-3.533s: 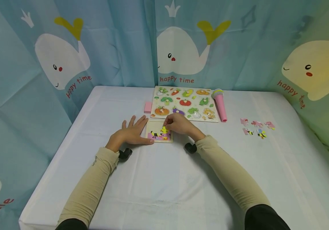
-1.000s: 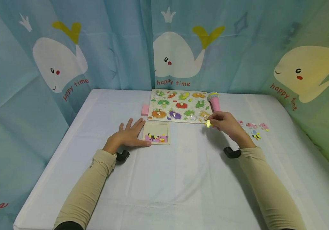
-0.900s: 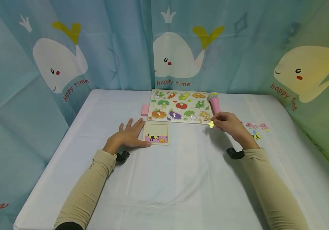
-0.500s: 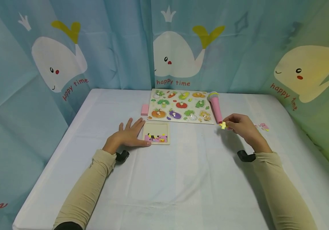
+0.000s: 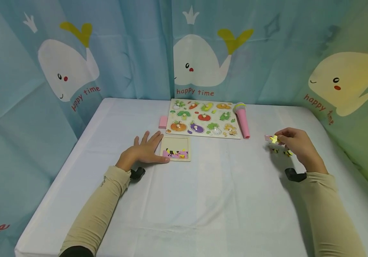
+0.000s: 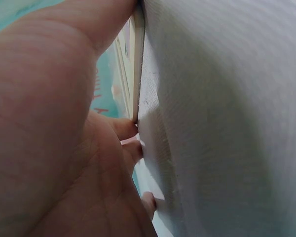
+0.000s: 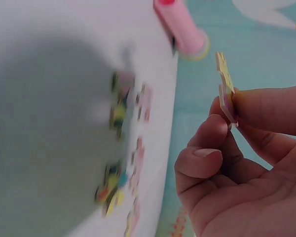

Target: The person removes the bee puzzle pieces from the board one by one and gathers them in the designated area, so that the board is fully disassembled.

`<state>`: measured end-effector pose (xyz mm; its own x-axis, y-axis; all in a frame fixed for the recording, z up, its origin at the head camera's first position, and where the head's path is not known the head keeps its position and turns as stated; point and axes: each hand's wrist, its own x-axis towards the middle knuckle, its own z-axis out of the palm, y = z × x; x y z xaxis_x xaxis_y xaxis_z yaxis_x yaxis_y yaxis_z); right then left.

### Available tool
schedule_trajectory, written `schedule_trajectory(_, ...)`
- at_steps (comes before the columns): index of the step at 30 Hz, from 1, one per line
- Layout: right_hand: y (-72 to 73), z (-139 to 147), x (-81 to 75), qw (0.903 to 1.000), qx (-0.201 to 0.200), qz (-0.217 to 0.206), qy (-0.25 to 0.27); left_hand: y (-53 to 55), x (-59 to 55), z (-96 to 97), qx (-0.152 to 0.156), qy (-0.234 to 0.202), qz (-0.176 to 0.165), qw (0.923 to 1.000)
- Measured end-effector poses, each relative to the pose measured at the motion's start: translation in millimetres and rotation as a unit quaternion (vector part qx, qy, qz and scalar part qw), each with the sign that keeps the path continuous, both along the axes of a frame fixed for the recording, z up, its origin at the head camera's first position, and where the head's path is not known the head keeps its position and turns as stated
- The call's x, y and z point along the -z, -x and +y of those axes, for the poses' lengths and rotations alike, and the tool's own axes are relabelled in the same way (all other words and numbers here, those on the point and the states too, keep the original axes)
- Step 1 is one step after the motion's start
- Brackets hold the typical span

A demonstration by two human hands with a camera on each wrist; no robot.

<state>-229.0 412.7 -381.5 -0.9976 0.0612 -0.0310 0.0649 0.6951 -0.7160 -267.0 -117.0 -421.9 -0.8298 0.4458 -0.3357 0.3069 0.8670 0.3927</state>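
My left hand (image 5: 143,150) lies with fingers spread against the left side of a small wooden puzzle board (image 5: 175,142); its thumb rests at the lower left corner. A strip of pink, black and yellow jigsaw pieces (image 5: 171,154) fills the board's bottom. Over on the right, my right hand (image 5: 301,148) pinches a yellow jigsaw piece (image 5: 274,139) between thumb and fingers, raised off the table. In the right wrist view the held yellow piece (image 7: 225,74) appears edge-on. Loose jigsaw pieces (image 7: 118,116) lie below this hand, partly hidden from the head view.
Behind the small board lies a vegetable peg puzzle (image 5: 203,119). A pink toy microphone (image 5: 243,123) stretches along its right side, and a pink block (image 5: 163,122) sits at its left. A whale-print curtain (image 5: 132,53) hangs around the white table (image 5: 187,207).
My right hand has carried the yellow piece from the small board rightward, past the microphone, to above the loose pieces. The left hand has stayed at the board.
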Motion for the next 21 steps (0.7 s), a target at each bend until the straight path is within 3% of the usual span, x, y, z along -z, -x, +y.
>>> schedule_trajectory(8, -2.7, 26, 2.5, 0.9977, 0.025, -0.026, -0.057, 5.5, 7.2, 0.0, -0.003, -0.003, 0.001, 1.0000)
schedule_trajectory(15, -6.2, 48, 6.6, 0.9862, 0.033, 0.017, -0.161, 2.4, 2.0, 0.7, -0.002, -0.002, -0.001, 1.0000)
schedule_trajectory(21, -9.7, 68, 10.2, 0.9818, 0.023, 0.028, -0.186, -1.7, -4.7, 0.8, -0.001, 0.002, -0.002, 1.0000)
